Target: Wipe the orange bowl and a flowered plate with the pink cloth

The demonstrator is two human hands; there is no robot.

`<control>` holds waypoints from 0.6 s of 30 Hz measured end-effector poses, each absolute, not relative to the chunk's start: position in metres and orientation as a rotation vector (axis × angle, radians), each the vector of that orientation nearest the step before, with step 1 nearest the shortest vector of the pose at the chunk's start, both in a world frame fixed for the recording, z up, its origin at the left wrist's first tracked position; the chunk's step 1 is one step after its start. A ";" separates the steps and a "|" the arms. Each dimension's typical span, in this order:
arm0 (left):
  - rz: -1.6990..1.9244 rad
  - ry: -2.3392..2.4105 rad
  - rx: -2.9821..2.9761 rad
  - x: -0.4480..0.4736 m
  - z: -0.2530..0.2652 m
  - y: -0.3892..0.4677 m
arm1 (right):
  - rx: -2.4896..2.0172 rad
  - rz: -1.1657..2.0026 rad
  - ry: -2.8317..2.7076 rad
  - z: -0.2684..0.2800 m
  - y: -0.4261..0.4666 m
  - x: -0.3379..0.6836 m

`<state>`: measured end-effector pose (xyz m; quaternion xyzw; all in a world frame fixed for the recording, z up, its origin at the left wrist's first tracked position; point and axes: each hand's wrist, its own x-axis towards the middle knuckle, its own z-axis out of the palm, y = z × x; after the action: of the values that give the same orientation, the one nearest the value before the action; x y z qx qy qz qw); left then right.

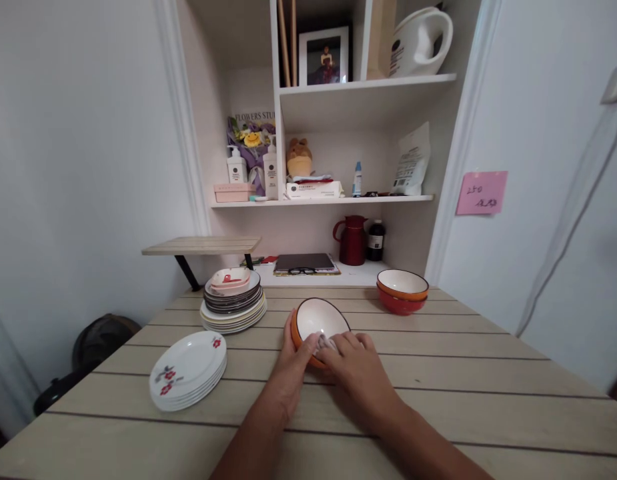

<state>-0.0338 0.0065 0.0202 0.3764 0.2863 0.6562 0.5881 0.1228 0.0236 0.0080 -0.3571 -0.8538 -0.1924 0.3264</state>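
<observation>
An orange bowl (322, 316) with a white inside and a dark rim is tilted toward me above the middle of the table. My left hand (289, 363) grips its left side, thumb over the near rim. Bunched at that rim is a pale cloth (325, 343), mostly covered by fingers. My right hand (357, 363) is closed on this cloth and presses it against the bowl's near edge. Off to the right, another orange bowl (403, 283) sits nested in a red bowl (402, 305).
White plates with red flowers (189, 365) are stacked at the left. Behind them rises a taller stack of plates (233, 313) topped by small pink dishes (231, 280). A small raised shelf (203, 246) overhangs the back left. A red jug (353, 241) and a laptop (307, 263) lie beyond the table (468, 400).
</observation>
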 end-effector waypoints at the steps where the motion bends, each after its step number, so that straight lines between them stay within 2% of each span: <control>1: 1.538 0.671 0.877 -0.033 0.021 0.006 | -0.932 -0.512 -2.236 0.009 0.023 0.122; 13: 1.433 0.660 0.879 -0.054 0.021 0.010 | -0.811 -0.555 -2.360 0.020 0.034 0.144; 18: 1.522 0.598 0.744 -0.048 0.022 0.009 | -0.852 -0.545 -2.324 0.014 0.027 0.126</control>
<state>-0.0478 0.0090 0.0218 0.3238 0.2605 0.6626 0.6231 0.1257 0.0266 0.0142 -0.3207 -0.8750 -0.2052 0.2989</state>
